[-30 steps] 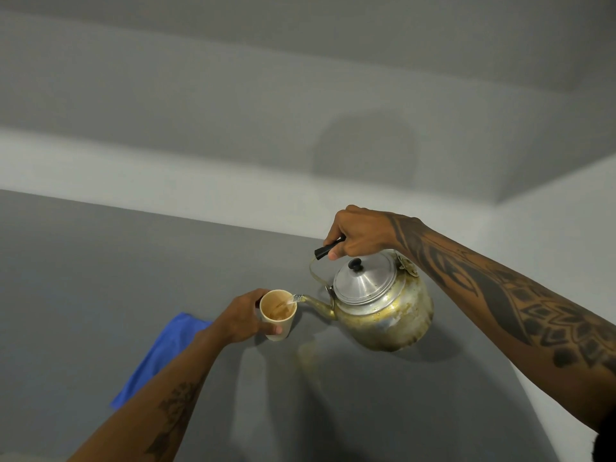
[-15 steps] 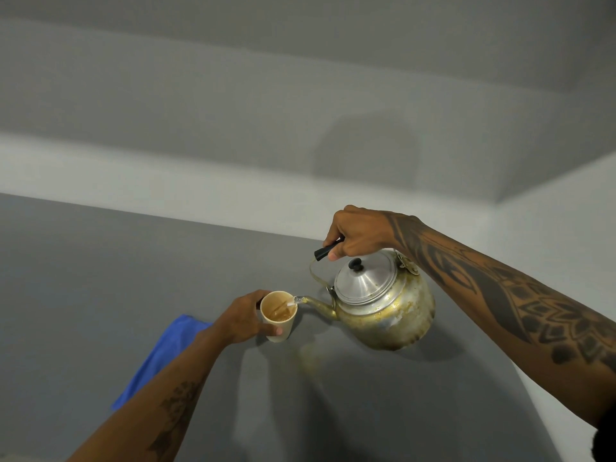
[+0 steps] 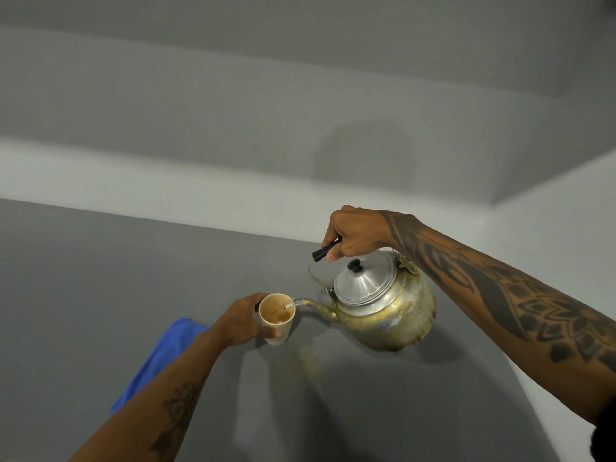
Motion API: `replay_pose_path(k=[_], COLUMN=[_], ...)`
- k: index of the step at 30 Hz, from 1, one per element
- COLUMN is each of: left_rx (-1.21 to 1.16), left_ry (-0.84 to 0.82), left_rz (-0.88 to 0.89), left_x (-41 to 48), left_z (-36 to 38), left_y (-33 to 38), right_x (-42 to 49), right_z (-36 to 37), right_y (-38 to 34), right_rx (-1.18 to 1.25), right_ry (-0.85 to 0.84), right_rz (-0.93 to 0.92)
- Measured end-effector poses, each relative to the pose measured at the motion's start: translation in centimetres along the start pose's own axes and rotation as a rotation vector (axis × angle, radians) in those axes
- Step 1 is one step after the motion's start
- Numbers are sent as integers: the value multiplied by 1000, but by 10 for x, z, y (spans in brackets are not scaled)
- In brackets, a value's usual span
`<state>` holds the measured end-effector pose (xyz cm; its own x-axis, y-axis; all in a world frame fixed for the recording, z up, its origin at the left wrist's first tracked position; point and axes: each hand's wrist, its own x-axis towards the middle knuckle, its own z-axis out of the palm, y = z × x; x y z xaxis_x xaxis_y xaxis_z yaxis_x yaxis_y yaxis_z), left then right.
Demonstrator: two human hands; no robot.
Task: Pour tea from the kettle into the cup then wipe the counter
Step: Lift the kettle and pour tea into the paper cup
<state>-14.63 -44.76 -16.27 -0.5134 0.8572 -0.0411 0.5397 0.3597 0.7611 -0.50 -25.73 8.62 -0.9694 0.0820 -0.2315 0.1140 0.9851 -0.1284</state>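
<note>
Metal kettle (image 3: 383, 305), likely heavy, hangs from right hand (image 3: 356, 233) clenched on its handle; left hand (image 3: 241, 323) wraps the light paper cup (image 3: 276, 318).

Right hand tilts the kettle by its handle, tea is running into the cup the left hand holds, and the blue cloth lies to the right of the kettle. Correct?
Not quite. In the head view the blue cloth lies left of the cup, beside the left hand, not right of the kettle. The rest stands: the right hand tilts it and tea runs in.
</note>
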Motion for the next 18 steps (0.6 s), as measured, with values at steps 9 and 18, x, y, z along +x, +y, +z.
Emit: replay_pose_path(k=[9, 18], left_rx=[-10, 14], left_ry=[27, 16], left_rz=[-20, -40], left_x=[-2, -3], left_z=[-1, -2], left_y=[3, 6], right_x=[-2, -2], right_z=[-2, -3], right_y=[-4, -4], right_rx=[-6, -11], right_ry=[8, 10], right_rz=[5, -1])
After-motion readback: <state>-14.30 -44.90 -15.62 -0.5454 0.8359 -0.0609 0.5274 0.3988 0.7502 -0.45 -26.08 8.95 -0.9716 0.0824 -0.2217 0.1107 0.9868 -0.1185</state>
